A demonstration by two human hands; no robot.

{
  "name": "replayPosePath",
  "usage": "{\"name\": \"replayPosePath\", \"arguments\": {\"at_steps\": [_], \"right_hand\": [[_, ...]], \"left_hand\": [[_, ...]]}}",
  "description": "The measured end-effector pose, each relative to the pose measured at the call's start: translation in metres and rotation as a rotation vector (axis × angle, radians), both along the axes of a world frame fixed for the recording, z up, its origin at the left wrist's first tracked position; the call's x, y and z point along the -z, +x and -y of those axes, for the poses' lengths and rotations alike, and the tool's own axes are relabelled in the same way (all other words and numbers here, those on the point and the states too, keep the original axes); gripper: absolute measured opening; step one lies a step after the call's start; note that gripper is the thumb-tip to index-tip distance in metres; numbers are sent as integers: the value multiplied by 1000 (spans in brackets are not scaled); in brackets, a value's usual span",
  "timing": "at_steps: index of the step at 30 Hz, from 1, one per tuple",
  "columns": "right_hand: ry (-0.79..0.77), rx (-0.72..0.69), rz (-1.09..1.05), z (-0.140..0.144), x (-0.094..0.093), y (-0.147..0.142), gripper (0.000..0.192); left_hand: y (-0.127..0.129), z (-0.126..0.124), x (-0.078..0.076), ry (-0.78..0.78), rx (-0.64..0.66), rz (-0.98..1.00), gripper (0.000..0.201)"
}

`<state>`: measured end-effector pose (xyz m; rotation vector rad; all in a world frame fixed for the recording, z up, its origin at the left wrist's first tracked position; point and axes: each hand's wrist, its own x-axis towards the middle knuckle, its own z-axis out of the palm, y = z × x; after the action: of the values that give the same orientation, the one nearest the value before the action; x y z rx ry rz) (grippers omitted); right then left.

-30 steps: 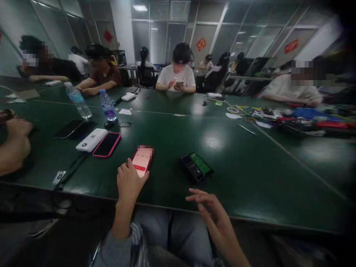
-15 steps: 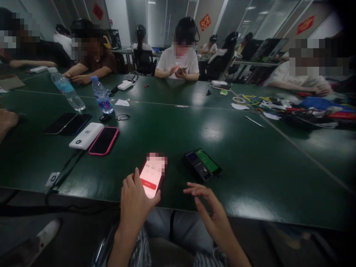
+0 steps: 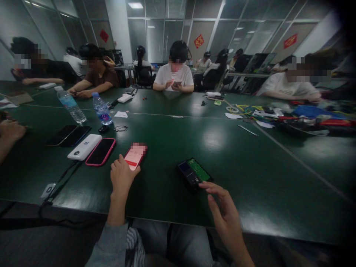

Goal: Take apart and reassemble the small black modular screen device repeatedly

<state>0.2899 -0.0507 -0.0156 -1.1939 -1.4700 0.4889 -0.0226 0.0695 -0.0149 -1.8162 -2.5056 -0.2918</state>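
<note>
On the dark green worktop, my left hand grips the lit red-cased phone; right hand, fingers spread and empty, nears the black device with green circuit board. Next, probably: clean pinch on its edges.

- left hand is bare, with a grey sleeve pushed partway up the forearm
- some striped fabric shows right next to that sleeve
- right hand bare too, no sleeve visible
- blue-grey jeans on the legs
</note>
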Motion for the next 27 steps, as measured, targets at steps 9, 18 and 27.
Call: {"name": "replayPosePath", "arguments": {"at_steps": [9,18,27], "right_hand": [[21,1,-24,21,8,20,10],[22,31,-32,43,7,21,10],[31,74,4,63,4,15,10]], "left_hand": [[-37,-78,-10,-43,-167,142,91],[-45,-94,-6,-8,-186,199,90],[-38,-88,4,125,-178,156,76]]}}
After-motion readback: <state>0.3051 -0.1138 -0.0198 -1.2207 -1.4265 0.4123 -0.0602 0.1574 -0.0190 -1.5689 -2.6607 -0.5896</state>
